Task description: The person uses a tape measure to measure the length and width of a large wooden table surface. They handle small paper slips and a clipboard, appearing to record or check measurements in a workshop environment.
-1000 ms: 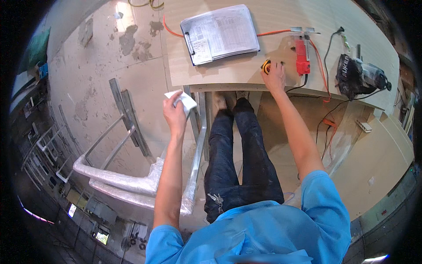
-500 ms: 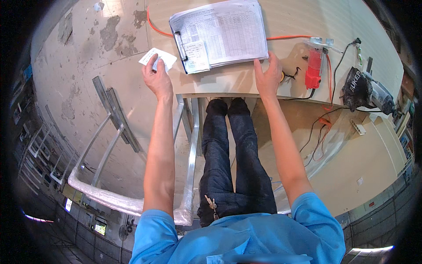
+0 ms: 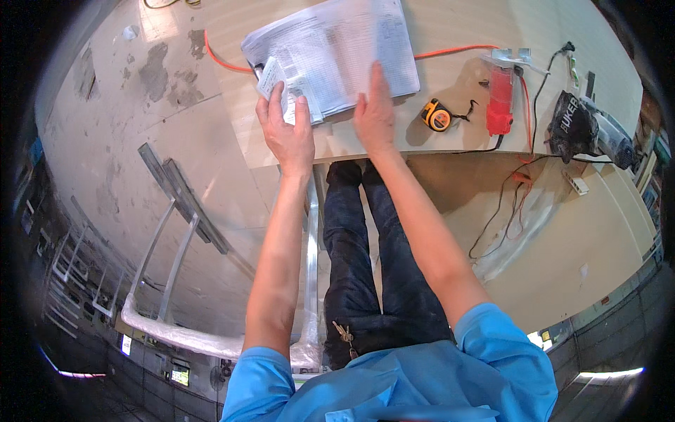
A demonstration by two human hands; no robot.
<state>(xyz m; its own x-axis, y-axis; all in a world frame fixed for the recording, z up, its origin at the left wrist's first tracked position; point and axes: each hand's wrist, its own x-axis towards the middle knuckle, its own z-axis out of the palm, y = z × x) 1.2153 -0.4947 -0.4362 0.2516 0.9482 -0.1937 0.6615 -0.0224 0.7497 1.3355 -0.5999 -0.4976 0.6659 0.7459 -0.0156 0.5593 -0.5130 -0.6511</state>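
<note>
In the head view, a thick stack of white paper sheets printed with grids (image 3: pixel 397 63) lies on the pale wood-coloured table (image 3: pixel 457 28), toward its left edge and just in from its near edge; a small dark metal clip (image 3: pixel 259 69) shows at the stack's left side. The bare left hand (image 3: pixel 287 137) is over the stack's near left corner, its fingers grasping a small white paper slip (image 3: pixel 271 79), which is tilted against the sheets; the thumb stands apart from the index finger, above a small printed note (image 3: pixel 294 88) on the stack. The bare right hand (image 3: pixel 375 116) is at the stack's near side, index finger stretched toward the table's far edge and thumb spread away from it; the paper above it is blurred, and I cannot tell whether these fingers pinch a sheet.

To the right of the stack, near the table's near edge, sits a yellow-and-black tape measure (image 3: pixel 436 116) with a thin black strap (image 3: pixel 464 114); beyond it lies a red cylindrical power tool (image 3: pixel 500 105), a silvery metal piece (image 3: pixel 510 58) at its far end; an orange cord (image 3: pixel 453 51) shows on both sides of the stack; a black plastic bag (image 3: pixel 564 125) rests toward the table's near right corner.
</note>
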